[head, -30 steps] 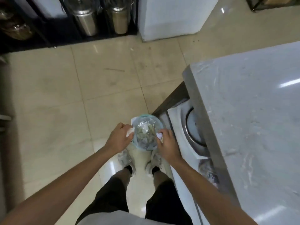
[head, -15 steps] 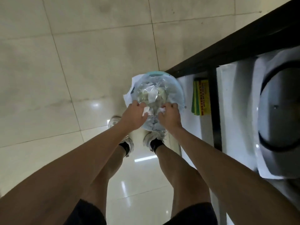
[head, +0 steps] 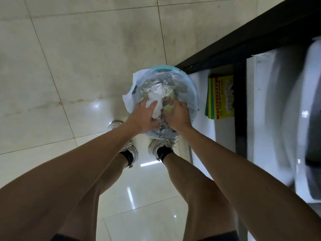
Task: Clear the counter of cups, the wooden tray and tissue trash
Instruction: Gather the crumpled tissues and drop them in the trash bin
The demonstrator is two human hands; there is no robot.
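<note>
White crumpled tissue trash (head: pixel 157 104) lies in the bin (head: pixel 188 84), under the left hand (head: pixel 142 117) with fingers spread flat. The right hand (head: pixel 178 117) curls into the liner; its grip is hidden. Open floor (head: pixel 78 58) lies beyond the left fingers, dark shelving (head: pixel 239 49) beyond the right. The wad shows no clear long axis.

Both my bare arms reach straight down from the lower corners of the frame and meet just above its centre. My left hand (head: pixel 144 117) lies palm down with fingers spread and loosely extended. My right hand (head: pixel 178 117) sits just beside it, knuckles up, its fingers curled downward and partly hidden.
</note>
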